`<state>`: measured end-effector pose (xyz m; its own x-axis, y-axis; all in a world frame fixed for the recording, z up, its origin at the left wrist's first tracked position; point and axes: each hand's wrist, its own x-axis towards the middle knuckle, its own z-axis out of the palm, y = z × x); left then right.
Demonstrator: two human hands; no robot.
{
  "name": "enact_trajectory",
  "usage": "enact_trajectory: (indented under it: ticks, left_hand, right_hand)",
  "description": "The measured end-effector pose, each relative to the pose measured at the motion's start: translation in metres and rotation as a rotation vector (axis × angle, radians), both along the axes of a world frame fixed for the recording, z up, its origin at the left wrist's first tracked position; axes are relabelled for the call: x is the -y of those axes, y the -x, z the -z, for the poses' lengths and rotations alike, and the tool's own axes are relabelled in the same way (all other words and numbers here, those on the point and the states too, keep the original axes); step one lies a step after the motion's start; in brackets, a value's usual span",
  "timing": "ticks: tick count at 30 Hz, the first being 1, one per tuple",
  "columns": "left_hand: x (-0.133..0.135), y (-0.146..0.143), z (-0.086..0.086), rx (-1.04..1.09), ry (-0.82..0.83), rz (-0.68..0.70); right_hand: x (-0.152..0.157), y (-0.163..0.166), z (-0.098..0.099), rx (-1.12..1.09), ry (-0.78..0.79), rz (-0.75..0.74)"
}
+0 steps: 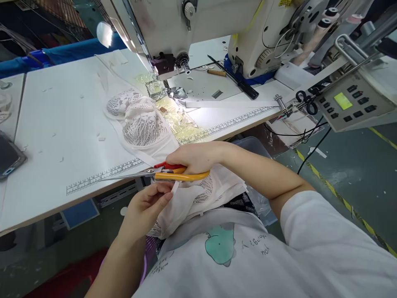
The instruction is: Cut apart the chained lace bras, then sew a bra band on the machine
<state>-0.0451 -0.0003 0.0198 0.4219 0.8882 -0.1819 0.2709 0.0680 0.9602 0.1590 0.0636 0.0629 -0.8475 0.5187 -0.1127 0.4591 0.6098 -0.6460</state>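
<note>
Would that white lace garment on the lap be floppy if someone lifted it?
The white lace garment would probably sag, since it lies in soft folds across the lap. Its thin, openwork lace suggests it is light for its size, and those small openings might snag.

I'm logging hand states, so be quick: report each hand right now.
Left hand: closed, pinching a narrow white strip.
Right hand: closed, holding the orange-handled scissors by the handles.
</note>
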Motion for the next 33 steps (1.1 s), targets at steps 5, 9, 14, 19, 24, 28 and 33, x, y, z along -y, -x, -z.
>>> enact_trajectory:
  ticks: [5,9,14,19,24,28,33]
  left_hand:
    - [-0.002,-0.004,0.005,0.07,0.006,-0.074]
    - [-0.004,-0.005,0.005,0.038,0.049,-0.116]
    - [-0.005,-0.005,0.006,0.044,0.082,-0.134]
    - [-0.005,-0.007,0.005,0.059,0.118,-0.175]
    - [-0.006,-0.013,0.0,0.067,0.138,-0.188]
    - [-0.004,-0.017,0.001,0.091,0.186,-0.154]
    - [0.0,-0.018,0.007,0.2,0.288,-0.242]
  right_hand:
    - [0.002,0.002,-0.001,-0.022,-0.002,0.017]
    - [0.002,0.001,-0.002,-0.018,0.001,0.019]
    - [0.002,0.001,-0.002,-0.03,0.006,0.019]
    - [0.001,0.002,0.0,-0.06,0.031,0.01]
    - [0.002,0.004,-0.001,-0.057,0.008,0.005]
    - [0.004,0.005,0.0,-0.07,0.014,0.019]
    - [0.015,0.003,0.01,-0.22,0.085,0.177]
